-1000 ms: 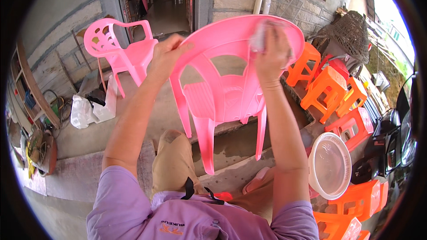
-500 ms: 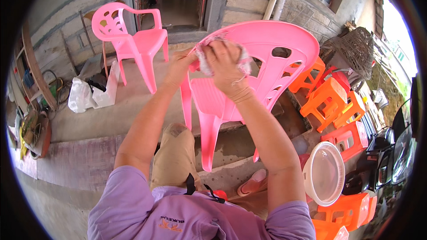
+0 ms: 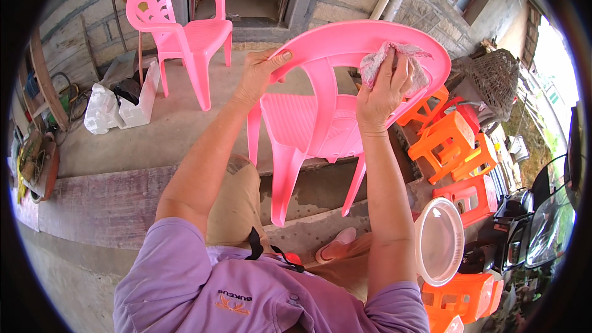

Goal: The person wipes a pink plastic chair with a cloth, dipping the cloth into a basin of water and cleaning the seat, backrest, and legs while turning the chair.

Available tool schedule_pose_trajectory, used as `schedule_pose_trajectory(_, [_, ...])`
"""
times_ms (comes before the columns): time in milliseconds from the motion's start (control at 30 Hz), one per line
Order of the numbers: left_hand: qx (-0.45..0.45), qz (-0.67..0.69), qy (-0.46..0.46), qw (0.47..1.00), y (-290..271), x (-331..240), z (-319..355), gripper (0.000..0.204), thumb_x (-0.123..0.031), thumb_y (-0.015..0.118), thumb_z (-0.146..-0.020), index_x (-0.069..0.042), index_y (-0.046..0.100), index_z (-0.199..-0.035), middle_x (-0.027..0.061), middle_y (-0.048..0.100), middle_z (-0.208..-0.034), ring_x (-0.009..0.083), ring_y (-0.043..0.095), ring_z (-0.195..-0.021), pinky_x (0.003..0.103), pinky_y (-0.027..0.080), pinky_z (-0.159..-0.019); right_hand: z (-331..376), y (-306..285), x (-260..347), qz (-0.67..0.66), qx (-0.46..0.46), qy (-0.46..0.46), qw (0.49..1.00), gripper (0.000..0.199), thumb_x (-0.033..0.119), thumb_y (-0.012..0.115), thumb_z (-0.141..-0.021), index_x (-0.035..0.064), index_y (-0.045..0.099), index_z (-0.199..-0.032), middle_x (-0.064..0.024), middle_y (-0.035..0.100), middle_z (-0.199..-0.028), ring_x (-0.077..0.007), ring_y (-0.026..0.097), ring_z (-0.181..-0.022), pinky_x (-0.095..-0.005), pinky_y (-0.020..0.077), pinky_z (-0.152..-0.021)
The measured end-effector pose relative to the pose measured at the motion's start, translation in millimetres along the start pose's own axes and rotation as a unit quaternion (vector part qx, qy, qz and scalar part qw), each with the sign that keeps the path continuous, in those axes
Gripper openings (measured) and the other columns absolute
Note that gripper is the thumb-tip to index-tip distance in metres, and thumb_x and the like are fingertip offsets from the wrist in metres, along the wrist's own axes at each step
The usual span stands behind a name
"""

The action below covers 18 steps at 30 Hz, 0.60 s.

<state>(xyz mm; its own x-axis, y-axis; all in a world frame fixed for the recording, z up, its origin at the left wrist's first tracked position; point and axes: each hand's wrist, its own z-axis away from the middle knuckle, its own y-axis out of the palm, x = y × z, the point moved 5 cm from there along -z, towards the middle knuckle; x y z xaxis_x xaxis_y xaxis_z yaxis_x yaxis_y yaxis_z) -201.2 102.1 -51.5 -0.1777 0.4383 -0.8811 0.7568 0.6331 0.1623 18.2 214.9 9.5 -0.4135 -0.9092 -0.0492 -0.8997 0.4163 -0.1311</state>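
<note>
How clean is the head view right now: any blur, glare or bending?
Head view: daylight, sharp on the right hand pressing the cloth on the pink chair; left hand crisp too; sky at the right rim blown out; fisheye bends the wall and step edges, corners black.

Both my arms reach forward, hands up and busy.

My left hand point(image 3: 259, 77) curls in a grip, thumb on top and wrist bent. My right hand point(image 3: 381, 89) presses down flat, fingers point(image 3: 394, 65) spread, forearm rising straight from the elbow.
</note>
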Motion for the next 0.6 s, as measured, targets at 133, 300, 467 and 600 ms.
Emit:
schedule_pose_trajectory(133, [0.008, 0.006, 0.002, 1.0, 1, 3, -1, 0.036, -0.035, 0.072, -0.087, -0.001, 0.074, -0.097, 0.0024, 0.06, -0.067, 0.0095, 0.053, -0.056, 0.026, 0.043, -0.053, 6, 0, -1, 0.0, -0.003, 0.005, 1.0, 0.055, 0.01, 0.056, -0.078, -0.0024, 0.056, -0.131, -0.0195, 0.046, -0.137, -0.0448, 0.042, -0.125, -0.052, 0.0345, -0.107])
schedule_pose_trajectory(300, [0.003, 0.009, 0.013, 1.0, 3, -1, 2, 0.034, -0.032, 0.072, -0.088, 0.0, 0.073, -0.098, 0.0025, 0.06, -0.067, 0.0096, 0.053, -0.056, 0.026, 0.042, -0.052, 17, -3, 15, 0.005, 0.011, -0.058, 0.998, 0.054, 0.007, 0.055, -0.076, 0.0, 0.059, -0.129, -0.0191, 0.045, -0.136, -0.0428, 0.042, -0.125, -0.0513, 0.0336, -0.108])
schedule_pose_trajectory(467, [0.002, 0.022, 0.005, 1.0, 2, 2, 2, 0.035, -0.033, 0.072, -0.088, 0.0, 0.073, -0.1, 0.0025, 0.06, -0.068, 0.0097, 0.053, -0.056, 0.025, 0.041, -0.052, 29, 12, 52, -0.051, 0.04, -0.13, 0.989, 0.041, 0.003, 0.059, -0.077, 0.007, 0.068, -0.117, -0.0126, 0.054, -0.127, -0.0375, 0.045, -0.124, -0.0474, 0.0372, -0.105])
schedule_pose_trajectory(600, [-0.004, 0.015, 0.005, 1.0, 3, -4, 4, 0.036, -0.034, 0.072, -0.088, -0.001, 0.073, -0.101, 0.0021, 0.06, -0.069, 0.0094, 0.053, -0.056, 0.025, 0.041, -0.052, 14, 8, 46, -0.058, 0.072, -0.129, 0.987, 0.037, 0.006, 0.06, -0.077, 0.0071, 0.069, -0.113, -0.0107, 0.055, -0.123, -0.0346, 0.051, -0.116, -0.0465, 0.0394, -0.101])
